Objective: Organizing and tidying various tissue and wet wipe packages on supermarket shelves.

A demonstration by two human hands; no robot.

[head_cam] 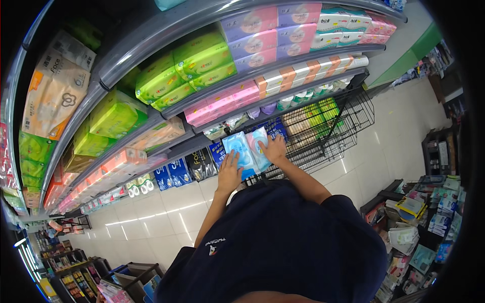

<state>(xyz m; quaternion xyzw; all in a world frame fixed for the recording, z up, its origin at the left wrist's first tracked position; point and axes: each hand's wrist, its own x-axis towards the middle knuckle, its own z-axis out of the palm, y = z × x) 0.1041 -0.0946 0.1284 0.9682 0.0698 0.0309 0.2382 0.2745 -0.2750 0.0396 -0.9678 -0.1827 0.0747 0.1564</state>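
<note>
Side by side at the near end of the black wire shopping cart [310,151] lie a blue soft plastic pack [239,146] and a pink-and-white soft plastic pack [256,141]. My left hand [229,174] rests on the lower left of the blue pack, fingers spread across its face; whether it grips cannot be told. At the pink-and-white pack's right edge is my right hand [275,150], thumb on the face and fingers past the edge. The packs' undersides are hidden. Blue packs [278,127], beige packs [295,123] and green packs [318,113] show beyond the cart's wires.
Shelves of tissue run along the far side, with green packs [204,60], purple-pink packs [254,34] and pink boxes [223,102]. Dark blue packs [178,172] stand low by the tiled floor [151,223]. A cluttered display of goods [420,231] stands at right. Racks [75,276] occupy the lower left.
</note>
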